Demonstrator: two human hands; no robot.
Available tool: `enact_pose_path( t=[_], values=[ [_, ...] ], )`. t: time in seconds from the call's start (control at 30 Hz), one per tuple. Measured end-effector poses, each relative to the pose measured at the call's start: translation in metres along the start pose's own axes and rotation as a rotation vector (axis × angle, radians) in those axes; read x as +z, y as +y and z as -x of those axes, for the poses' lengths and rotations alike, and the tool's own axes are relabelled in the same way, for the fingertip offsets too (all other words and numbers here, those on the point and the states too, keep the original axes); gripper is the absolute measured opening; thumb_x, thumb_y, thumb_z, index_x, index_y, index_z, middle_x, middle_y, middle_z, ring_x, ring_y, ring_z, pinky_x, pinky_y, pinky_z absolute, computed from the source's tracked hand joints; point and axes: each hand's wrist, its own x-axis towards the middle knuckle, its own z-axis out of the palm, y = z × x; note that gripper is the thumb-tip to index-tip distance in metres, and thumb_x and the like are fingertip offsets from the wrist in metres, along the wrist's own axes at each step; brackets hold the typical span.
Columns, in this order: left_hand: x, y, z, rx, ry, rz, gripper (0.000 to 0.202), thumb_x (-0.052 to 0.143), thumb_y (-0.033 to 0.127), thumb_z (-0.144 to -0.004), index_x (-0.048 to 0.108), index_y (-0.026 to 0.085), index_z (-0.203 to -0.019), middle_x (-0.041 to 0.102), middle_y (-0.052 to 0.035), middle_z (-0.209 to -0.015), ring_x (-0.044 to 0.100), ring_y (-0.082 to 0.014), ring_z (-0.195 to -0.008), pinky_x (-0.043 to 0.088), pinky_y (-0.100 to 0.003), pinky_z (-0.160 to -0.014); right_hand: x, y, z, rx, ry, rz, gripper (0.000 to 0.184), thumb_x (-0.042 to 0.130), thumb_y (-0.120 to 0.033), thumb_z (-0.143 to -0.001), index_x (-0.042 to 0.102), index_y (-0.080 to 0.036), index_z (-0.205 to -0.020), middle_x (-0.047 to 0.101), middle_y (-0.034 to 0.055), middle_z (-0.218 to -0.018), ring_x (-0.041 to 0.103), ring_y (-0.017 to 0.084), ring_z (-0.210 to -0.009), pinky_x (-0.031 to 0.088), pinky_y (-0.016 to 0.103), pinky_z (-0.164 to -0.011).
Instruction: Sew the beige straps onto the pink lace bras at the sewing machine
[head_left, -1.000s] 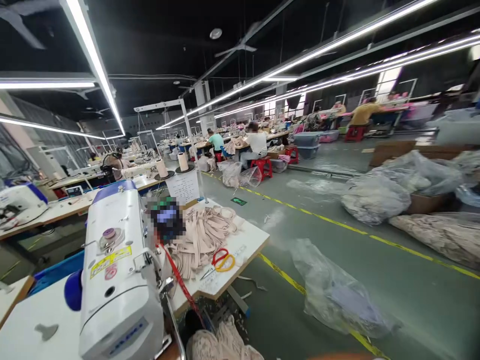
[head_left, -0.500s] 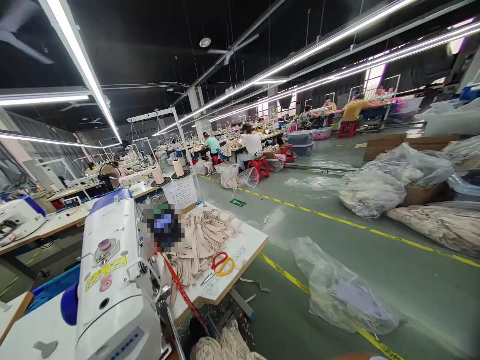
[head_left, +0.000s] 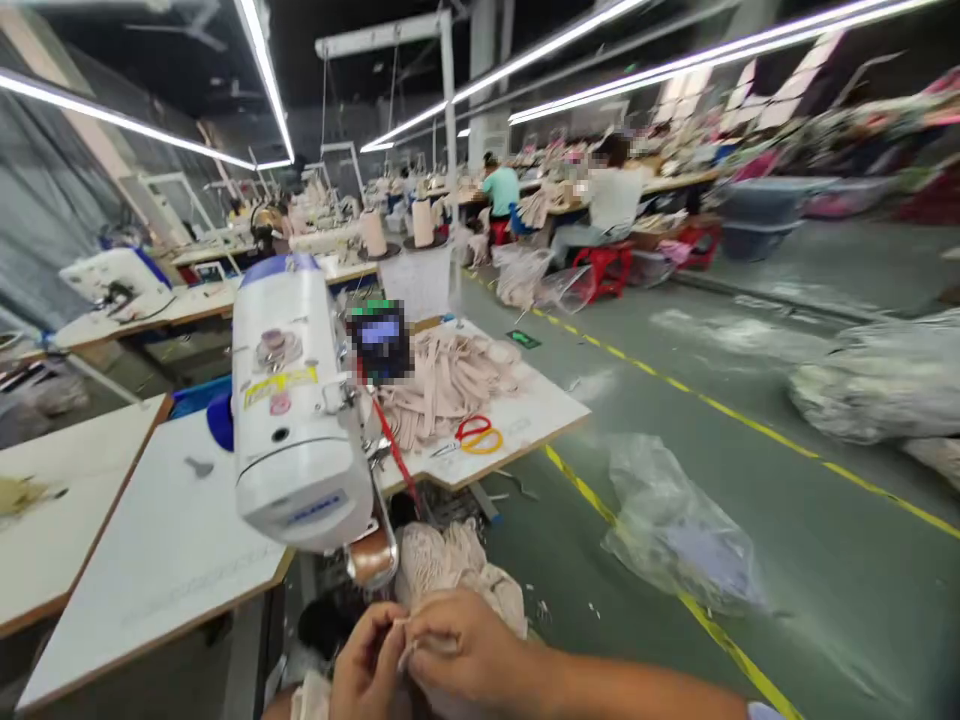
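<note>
At the bottom of the view my left hand (head_left: 367, 668) and my right hand (head_left: 457, 650) meet, fingers pinched on a small piece of beige lace fabric (head_left: 457, 570) that bunches up just beyond them. Directly above the hands stands a white sewing machine (head_left: 292, 400) on a white table (head_left: 165, 540). On the table's far side lies a pile of beige straps (head_left: 450, 375), with red and yellow scissors (head_left: 472, 437) beside it.
A clear plastic bag (head_left: 675, 520) lies on the green floor by a yellow line (head_left: 720, 640). Bagged fabric (head_left: 885, 380) sits at the right. Other people sit at sewing tables (head_left: 600, 200) further back. More tables stand at the left (head_left: 52, 500).
The view has swung down and left. Both hands have come into sight at the bottom, pinched on the lace fabric; earlier neither hand showed.
</note>
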Motion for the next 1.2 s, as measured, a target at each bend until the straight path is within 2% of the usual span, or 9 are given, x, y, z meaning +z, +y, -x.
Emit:
enact_pose_path(
  t=[0.1,0.3,0.6,0.7,0.8,0.9,1.0,1.1,1.2],
  values=[
    [-0.003,-0.005,0.004,0.045,0.05,-0.022,0.031,0.058,0.048,-0.088,0.069,0.019,-0.086,0.07,-0.0038,-0.084,0.067,-0.0195,-0.08,0.051,-0.028,-0.073,0.004,0.0,0.001,0.019,0.015,-0.069,0.017,0.057,-0.023,-0.086,0.07,-0.017,-0.079,0.065,0.0013,-0.073,0.06,0.012,-0.069,0.045,0.022,-0.067],
    [-0.005,0.002,0.009,0.165,0.121,-0.204,0.025,0.053,0.034,-0.091,0.065,0.019,-0.075,0.064,-0.0015,-0.071,0.061,-0.0146,-0.065,0.045,-0.023,-0.06,-0.006,-0.014,-0.002,0.112,-0.05,-0.16,0.018,0.058,-0.024,-0.086,0.075,-0.018,-0.091,0.072,0.0036,-0.082,0.066,0.014,-0.077,0.047,0.022,-0.073],
    [-0.001,0.002,0.009,0.164,0.157,-0.054,0.018,0.057,0.029,-0.091,0.069,0.019,-0.081,0.069,-0.0026,-0.077,0.065,-0.0155,-0.071,0.051,-0.023,-0.065,-0.01,-0.008,-0.004,0.194,-0.032,-0.25,0.022,0.059,-0.034,-0.089,0.075,-0.018,-0.093,0.072,0.0022,-0.082,0.064,0.014,-0.075,0.046,0.022,-0.07],
    [-0.003,0.005,0.01,0.191,0.184,-0.122,0.018,0.057,0.027,-0.091,0.069,0.019,-0.081,0.069,-0.0014,-0.074,0.065,-0.014,-0.067,0.05,-0.021,-0.061,-0.019,-0.003,-0.009,0.182,-0.023,-0.175,0.024,0.056,-0.035,-0.092,0.072,-0.018,-0.091,0.069,0.0006,-0.078,0.061,0.013,-0.072,0.042,0.021,-0.067],
    [-0.006,0.012,0.011,0.265,0.199,-0.263,0.014,0.059,0.023,-0.09,0.07,0.02,-0.082,0.07,-0.0001,-0.073,0.065,-0.0121,-0.065,0.048,-0.018,-0.058,-0.032,-0.003,-0.019,0.151,-0.014,0.042,0.024,0.052,-0.03,-0.094,0.068,-0.018,-0.082,0.063,-0.0005,-0.072,0.056,0.012,-0.07,0.038,0.022,-0.067],
    [-0.01,0.019,0.009,0.396,0.174,-0.351,0.011,0.06,0.017,-0.089,0.069,0.02,-0.085,0.071,0.0014,-0.073,0.066,-0.0099,-0.065,0.049,-0.016,-0.061,-0.041,-0.007,-0.031,0.121,-0.096,0.137,0.02,0.052,-0.025,-0.092,0.067,-0.018,-0.08,0.061,-0.0014,-0.068,0.053,0.011,-0.066,0.035,0.022,-0.063],
    [-0.014,0.021,0.006,0.476,0.139,-0.402,0.009,0.061,0.014,-0.088,0.067,0.02,-0.086,0.071,0.0028,-0.073,0.065,-0.0077,-0.061,0.048,-0.015,-0.06,-0.046,-0.012,-0.037,0.154,-0.212,0.054,0.017,0.055,-0.023,-0.088,0.068,-0.017,-0.08,0.063,-0.0017,-0.069,0.055,0.011,-0.067,0.036,0.021,-0.063],
    [-0.018,0.018,0.005,0.48,0.101,-0.433,0.008,0.063,0.014,-0.087,0.067,0.021,-0.088,0.073,0.0032,-0.076,0.065,-0.007,-0.062,0.048,-0.014,-0.06,-0.051,-0.014,-0.04,0.204,-0.292,-0.035,0.017,0.055,-0.021,-0.087,0.071,-0.016,-0.082,0.067,-0.0011,-0.072,0.059,0.011,-0.069,0.039,0.02,-0.064],
    [-0.02,0.015,0.003,0.458,0.076,-0.442,0.007,0.064,0.016,-0.087,0.067,0.021,-0.089,0.074,0.003,-0.079,0.067,-0.0079,-0.065,0.049,-0.015,-0.061,-0.055,-0.013,-0.04,0.211,-0.329,-0.029,0.018,0.056,-0.02,-0.085,0.074,-0.016,-0.087,0.071,0.0,-0.076,0.062,0.013,-0.071,0.041,0.02,-0.066]
  ],
)
